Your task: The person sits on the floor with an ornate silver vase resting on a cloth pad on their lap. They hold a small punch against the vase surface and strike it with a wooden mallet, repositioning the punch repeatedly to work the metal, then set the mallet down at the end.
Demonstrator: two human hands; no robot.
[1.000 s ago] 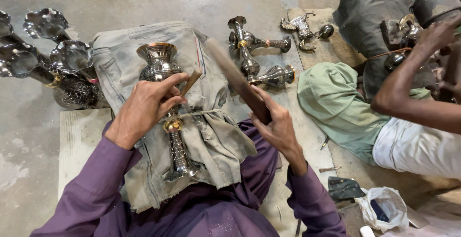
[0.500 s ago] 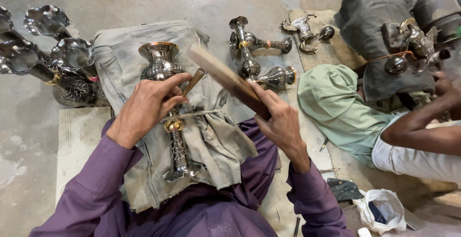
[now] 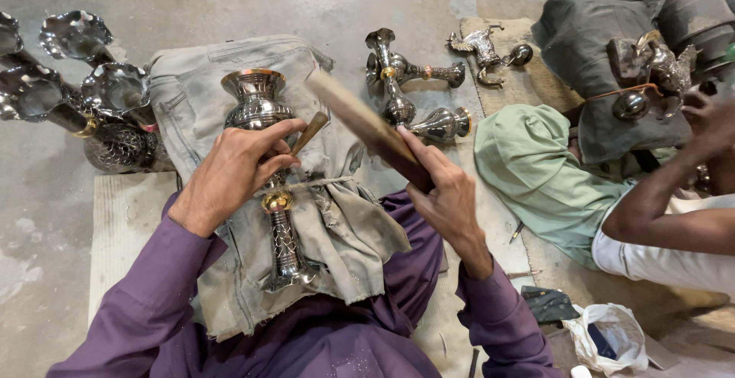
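1. At the far left edge a cluster of shiny metal vases (image 3: 84,110) stands on the concrete floor (image 3: 230,3), pressed close against the left side of the cloth; little free room lies between them.
2. A grey cloth (image 3: 337,232) is draped over the person's lap, reaching from the purple sleeves up to the floor. Its frayed lower edge hangs over the purple garment.
3. On the cloth lies a tall metal vase (image 3: 256,102), mouth pointing away from the person, with a brass ring at mid-stem and its foot toward the lap.
4. The left hand (image 3: 233,175) is closed over the vase's neck, and its grip also pins a small wooden-handled tool (image 3: 308,131) that slants up and right from between the fingers.
5. The right hand (image 3: 444,194) has its grip wrapped around the lower end of a flat wooden stick (image 3: 360,114), which is raised, slanting up-left; its top end hovers just right of the vase mouth, apart from it.
6. Beyond the stick, several metal stems (image 3: 406,87) lie on the floor with open concrete around them.
7. At the right, another person's arm (image 3: 666,210) and a green cloth (image 3: 536,171) crowd that side.
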